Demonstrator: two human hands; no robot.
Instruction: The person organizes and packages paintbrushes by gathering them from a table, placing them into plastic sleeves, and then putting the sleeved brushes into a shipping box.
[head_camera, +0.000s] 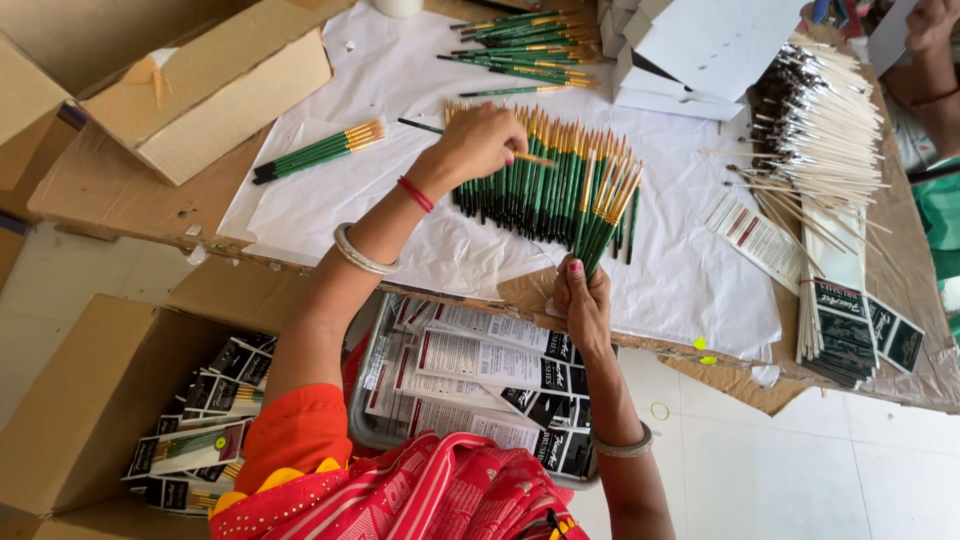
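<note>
A low work table (905, 330) covered with white paper sheets (400, 90) is filling the upper part of the head view, standing over a pale tiled floor (830, 470). On the paper a long row of green-handled paintbrushes (545, 185) is lying side by side, bristle ends pointing away from the person.

The left hand (478, 142) is reaching over the left part of that row, fingers pinched narrowly on a single thin brush (530, 158) lying crosswise on top. The right hand (582, 298) is gripping a small fanned bunch of green brushes (608, 205) by the dark handle ends at the table's near edge.

A grey tray (362, 400) is sitting under the table edge just in front of the person, holding flat printed packets (480, 365) in white and black. To the left, an open cardboard box (70, 400) on the floor is holding packets with brushes already inside (195, 440). Another cardboard box (200, 85) is resting at the table's upper left, its contents hidden.

Further off, a small green bundle (318, 150), a second pile of green brushes (525, 50), white folded cartons (700, 50) and a large heap of pale wooden-handled brushes (815, 130) are lying on the table. Another person's arm (930, 60) is showing at the upper right corner.
</note>
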